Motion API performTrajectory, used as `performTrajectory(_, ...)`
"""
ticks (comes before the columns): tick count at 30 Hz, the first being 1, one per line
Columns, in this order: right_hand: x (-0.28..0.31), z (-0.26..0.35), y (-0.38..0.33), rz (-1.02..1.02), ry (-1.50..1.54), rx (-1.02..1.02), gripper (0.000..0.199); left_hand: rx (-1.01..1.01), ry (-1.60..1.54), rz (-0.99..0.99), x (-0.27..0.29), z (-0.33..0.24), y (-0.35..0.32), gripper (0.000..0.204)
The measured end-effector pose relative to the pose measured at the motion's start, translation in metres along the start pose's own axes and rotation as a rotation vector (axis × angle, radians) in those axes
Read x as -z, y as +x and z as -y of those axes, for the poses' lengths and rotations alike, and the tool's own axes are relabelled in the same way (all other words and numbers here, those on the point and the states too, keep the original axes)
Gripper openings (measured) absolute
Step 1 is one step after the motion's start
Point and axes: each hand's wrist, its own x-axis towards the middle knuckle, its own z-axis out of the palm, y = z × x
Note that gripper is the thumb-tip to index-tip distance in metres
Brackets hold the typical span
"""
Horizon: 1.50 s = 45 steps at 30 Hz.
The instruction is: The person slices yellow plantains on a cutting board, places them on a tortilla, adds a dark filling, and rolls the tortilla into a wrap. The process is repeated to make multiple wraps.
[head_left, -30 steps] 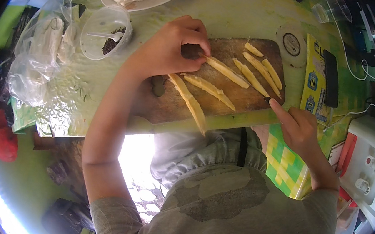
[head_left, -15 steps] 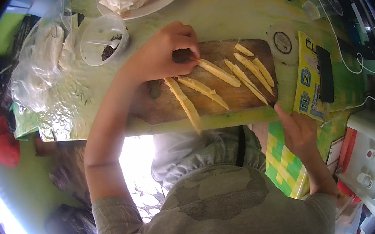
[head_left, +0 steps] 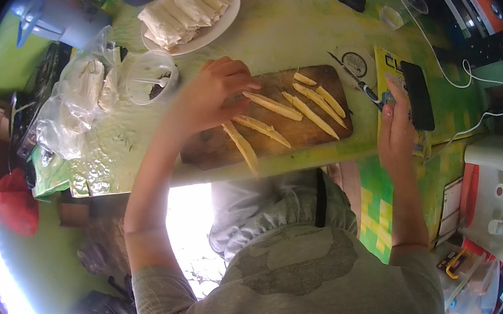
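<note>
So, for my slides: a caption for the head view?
Left hand over yellow strips on a wooden board; right hand beside it.

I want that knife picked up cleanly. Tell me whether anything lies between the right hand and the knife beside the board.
Nothing visible does. The right hand is at the knife, fingertips by its handle end. The board with the yellow strips lies to the left of the knife, and the black phone to the right; neither blocks the way.

Pale yellow strips (head_left: 267,105) on a brown board (head_left: 216,144), green table (head_left: 290,26).
</note>
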Motion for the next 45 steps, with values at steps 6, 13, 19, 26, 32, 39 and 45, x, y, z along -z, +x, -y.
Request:
performTrajectory(6,-0.017,0.018,0.014,0.093,0.127,0.113,0.044,0.263,0.109,-0.186,0.03,-0.037,-0.048,0.027)
performTrajectory(13,-0.023,-0.011,0.049,0.026,-0.13,0.118,0.045,0.419,0.066,-0.327,0.008,-0.063,-0.105,0.029)
performTrajectory(19,-0.027,-0.034,0.054,0.17,-0.294,-0.031,0.047,0.502,0.062,-0.373,-0.008,-0.071,-0.118,0.031)
performTrajectory(26,-0.019,-0.02,0.045,0.099,-0.256,-0.011,0.045,0.879,-0.052,-0.655,-0.022,-0.08,-0.121,0.042)
performTrajectory(32,-0.011,0.007,0.017,0.245,0.01,-0.031,0.041,1.014,-0.224,-0.676,-0.028,-0.091,-0.112,0.045)
performTrajectory(39,-0.01,0.044,0.002,0.291,-0.04,0.086,0.029,0.62,0.115,-0.514,-0.021,-0.087,-0.101,0.03)
performTrajectory(45,-0.017,0.051,-0.006,0.342,-0.005,0.119,0.029,0.242,0.095,-0.232,-0.02,-0.085,-0.079,0.027)
